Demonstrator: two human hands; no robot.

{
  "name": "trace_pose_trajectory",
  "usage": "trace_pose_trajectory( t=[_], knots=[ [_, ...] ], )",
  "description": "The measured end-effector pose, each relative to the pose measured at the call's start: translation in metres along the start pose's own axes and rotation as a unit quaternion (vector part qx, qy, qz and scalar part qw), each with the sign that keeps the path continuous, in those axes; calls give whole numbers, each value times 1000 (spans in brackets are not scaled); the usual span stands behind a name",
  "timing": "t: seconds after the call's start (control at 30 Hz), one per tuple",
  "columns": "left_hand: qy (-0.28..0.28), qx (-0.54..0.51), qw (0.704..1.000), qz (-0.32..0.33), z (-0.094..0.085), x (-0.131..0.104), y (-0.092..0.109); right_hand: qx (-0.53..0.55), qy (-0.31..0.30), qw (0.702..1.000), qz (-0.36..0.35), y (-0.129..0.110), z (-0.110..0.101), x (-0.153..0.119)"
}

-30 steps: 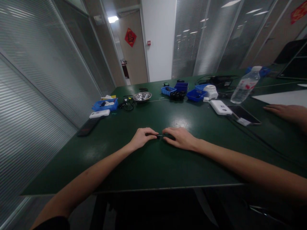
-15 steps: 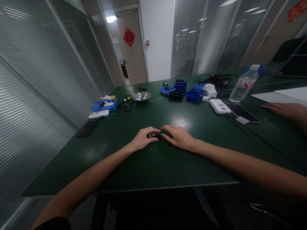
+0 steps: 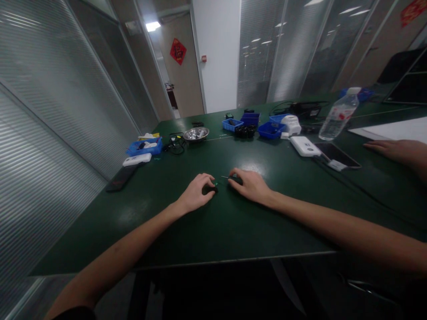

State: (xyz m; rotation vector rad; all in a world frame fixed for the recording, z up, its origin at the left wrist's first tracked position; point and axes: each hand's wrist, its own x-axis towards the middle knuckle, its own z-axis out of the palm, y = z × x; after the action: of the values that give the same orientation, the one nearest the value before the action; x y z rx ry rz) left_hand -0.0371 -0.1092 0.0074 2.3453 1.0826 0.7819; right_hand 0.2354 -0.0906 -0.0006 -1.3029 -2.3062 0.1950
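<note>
Near the middle of the green table [image 3: 200, 235], my left hand [image 3: 196, 193] curls round a small black object [image 3: 210, 190], with a bit of green at its edge. To its right, my right hand [image 3: 250, 186] grips a dark-handled tool [image 3: 236, 179] whose thin metal shaft points left toward the left hand. A short gap separates the shaft's tip from the black object. The fingers partly hide both things, so their full shapes cannot be made out.
A metal bowl [image 3: 196, 134] and blue trays [image 3: 271, 130] stand farther back. At left are a blue tray [image 3: 144, 146] and a black phone [image 3: 122, 178]. On the right are a white device [image 3: 304, 146], a bottle [image 3: 339, 116] and another person's hand [image 3: 396, 151].
My hands, together before, have moved apart. The metal shaft and the green bit now show between them. The black phone at left appears clearly now.
</note>
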Motion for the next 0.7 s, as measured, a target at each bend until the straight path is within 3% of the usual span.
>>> trace_pose_trajectory(
  t=[0.23, 0.43, 0.7],
  knots=[
    [-44, 72, 996, 15, -9, 1, -7, 6, -7, 1000, 3, -1, -2, 0],
    [-38, 102, 993, 46, -22, 8, -24, 14, -12, 1000, -5, -2, -5, -1],
    [-85, 83, 984, 132, -7, 13, -20, 3, -15, 1000, 2, -3, -5, -1]
  ],
)
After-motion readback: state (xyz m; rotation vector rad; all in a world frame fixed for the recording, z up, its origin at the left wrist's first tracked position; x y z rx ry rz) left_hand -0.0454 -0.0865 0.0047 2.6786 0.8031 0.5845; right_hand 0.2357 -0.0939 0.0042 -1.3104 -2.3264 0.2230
